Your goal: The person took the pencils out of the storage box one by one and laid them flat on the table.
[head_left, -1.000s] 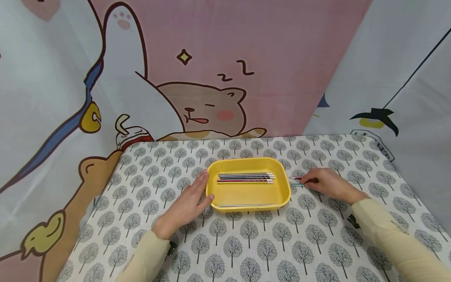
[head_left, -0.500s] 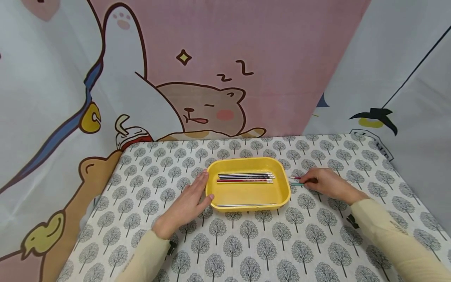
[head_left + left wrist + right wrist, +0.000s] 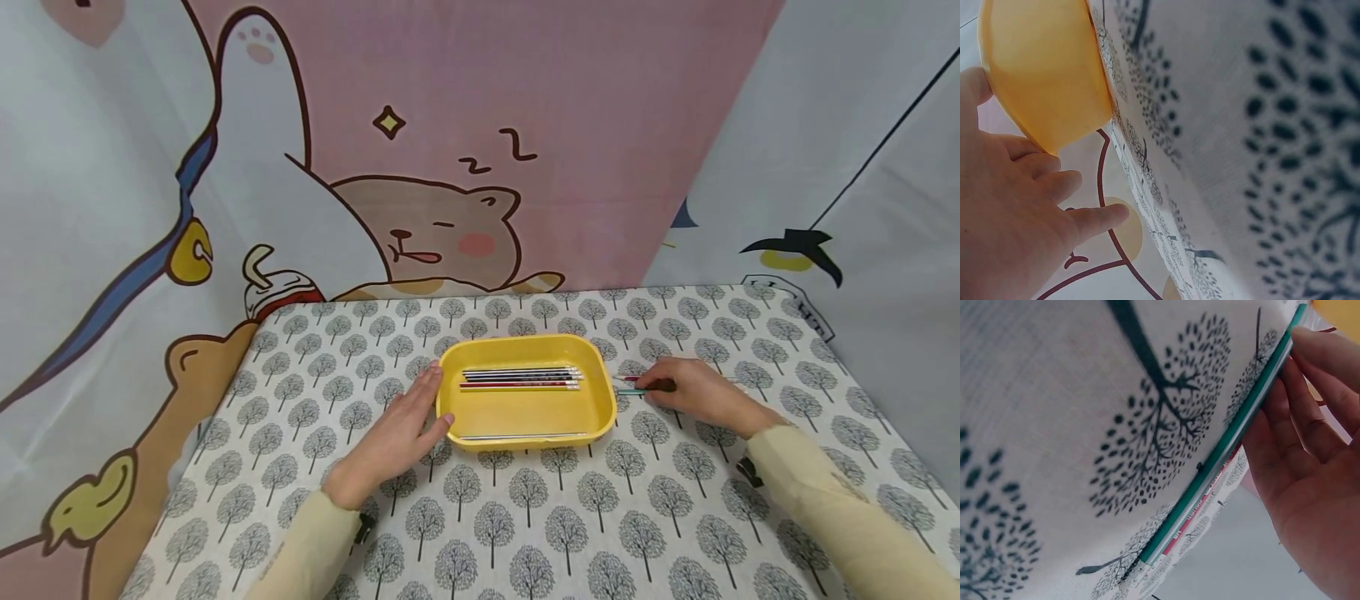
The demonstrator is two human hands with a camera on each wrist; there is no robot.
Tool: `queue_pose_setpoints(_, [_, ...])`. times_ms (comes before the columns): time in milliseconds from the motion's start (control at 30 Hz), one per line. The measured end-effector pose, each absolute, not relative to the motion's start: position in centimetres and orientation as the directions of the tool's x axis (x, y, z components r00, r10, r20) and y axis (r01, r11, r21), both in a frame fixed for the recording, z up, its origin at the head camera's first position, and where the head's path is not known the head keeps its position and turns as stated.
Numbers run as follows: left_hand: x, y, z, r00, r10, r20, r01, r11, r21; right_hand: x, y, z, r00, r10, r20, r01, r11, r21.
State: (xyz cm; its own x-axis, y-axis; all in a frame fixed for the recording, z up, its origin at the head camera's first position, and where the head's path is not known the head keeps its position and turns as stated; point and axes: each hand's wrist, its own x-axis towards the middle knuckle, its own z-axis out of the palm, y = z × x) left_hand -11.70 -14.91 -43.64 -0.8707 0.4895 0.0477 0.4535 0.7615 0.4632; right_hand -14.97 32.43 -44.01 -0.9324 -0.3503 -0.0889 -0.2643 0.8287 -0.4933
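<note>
Pinching a green pencil [image 3: 1216,450] in its fingers, the right hand [image 3: 693,390] is between the yellow tray [image 3: 528,417] and the bench's [image 3: 540,542] right edge, a red pencil [image 3: 1192,519] just beside; the left hand's [image 3: 401,429] extended fingers touch the tray's left end.

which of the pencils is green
The green pencil is the one in the right grip, outside the tray. Beside it is a red pencil; the row inside shows dark and red, and the near one looks silvery.
</note>
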Motion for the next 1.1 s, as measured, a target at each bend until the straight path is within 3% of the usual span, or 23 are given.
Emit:
queue_pose_setpoints(167, [-11.7,-15.0,-43.6,-0.870,0.491,0.051,0.455,0.759,0.465,-14.3,32.2,-43.3,-0.943,-0.321,-0.087,-0.237,0.832,-0.501])
queue_pose_setpoints(500, [-11.8,-14.8,-43.6,-0.870,0.489,0.060,0.458,0.760,0.461,-12.5,31.0,-40.3,-0.947,-0.317,0.055,-0.301,0.810,-0.503])
queue_pose_setpoints(867, [-11.6,-14.9,-43.4,-0.874,0.480,0.073,0.454,0.756,0.472,-11.7,26.6,-37.1,-0.913,-0.351,0.205,-0.406,0.759,-0.509])
queue_pose_setpoints(1100, [-11.7,-14.9,-43.6,-0.869,0.488,0.083,0.467,0.752,0.465,-12.2,24.3,-36.0,-0.895,-0.385,0.225,-0.443,0.707,-0.551])
